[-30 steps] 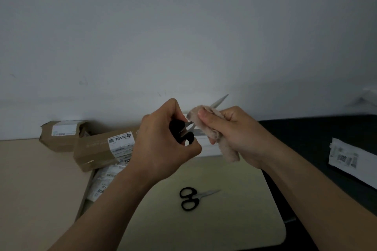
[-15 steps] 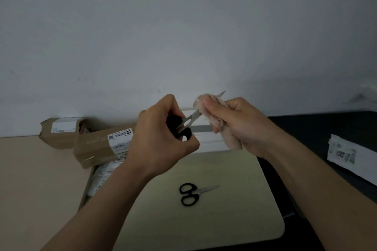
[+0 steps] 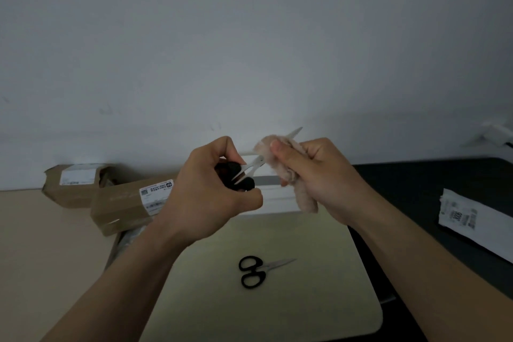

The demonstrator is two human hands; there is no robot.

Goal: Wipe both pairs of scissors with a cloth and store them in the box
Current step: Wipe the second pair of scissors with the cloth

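Observation:
My left hand (image 3: 206, 200) grips the black handles of a pair of scissors (image 3: 251, 171), held up in the air with the blades pointing up and right. My right hand (image 3: 313, 178) pinches a beige cloth (image 3: 280, 159) wrapped around the blades; only the blade tip sticks out above the cloth. A second pair of black-handled scissors (image 3: 256, 271) lies closed on the pale tabletop (image 3: 222, 308) below my hands. A white box (image 3: 273, 198) stands behind my hands, mostly hidden by them.
Two brown cardboard parcels (image 3: 125, 203) with white labels sit at the left against the wall. A black surface (image 3: 416, 189) lies to the right with a white labelled bag (image 3: 469, 219) on it. A beige surface is at far left.
The cloth in my right hand slid along the blades toward the tip and partly back. Both hands rose slightly. The scissors on the table did not move.

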